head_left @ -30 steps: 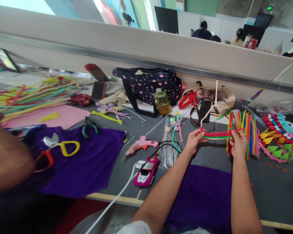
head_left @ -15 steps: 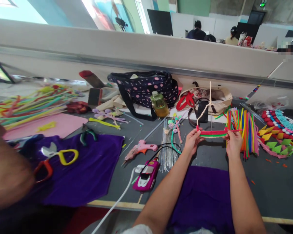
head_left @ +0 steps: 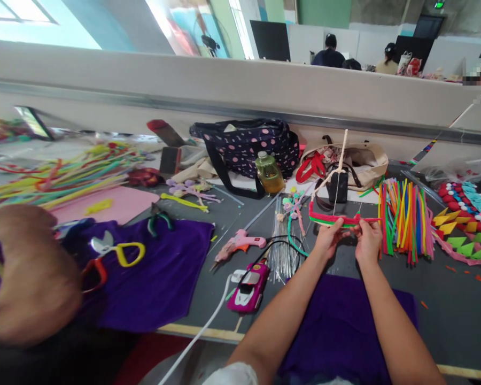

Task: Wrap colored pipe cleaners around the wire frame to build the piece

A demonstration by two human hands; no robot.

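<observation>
Both hands hold a pipe-cleaner frame (head_left: 324, 217) with red and green strands along its length and a cream stem rising from its left part. My left hand (head_left: 328, 239) pinches it near the middle, thumb on top. Close beside it, my right hand (head_left: 369, 241) has its fingers closed on the right part, with a red end sticking out past them. A folded purple cloth (head_left: 336, 326) lies below my forearms. Just right of my right hand is a thick bundle of coloured pipe cleaners (head_left: 406, 219).
Left of my hands lie a pink glue gun (head_left: 240, 243), a magenta car-shaped device (head_left: 248, 289) and thin clear sticks (head_left: 282, 251). Scissors (head_left: 118, 251) rest on another purple cloth (head_left: 156, 283), near a co-worker's arm (head_left: 32, 278). Behind stand a bottle (head_left: 269, 174) and a dotted bag (head_left: 248, 144).
My hands have moved closer together; the left slid right along the frame from its left end to its middle. The frame now tilts slightly. The view has shifted a little left.
</observation>
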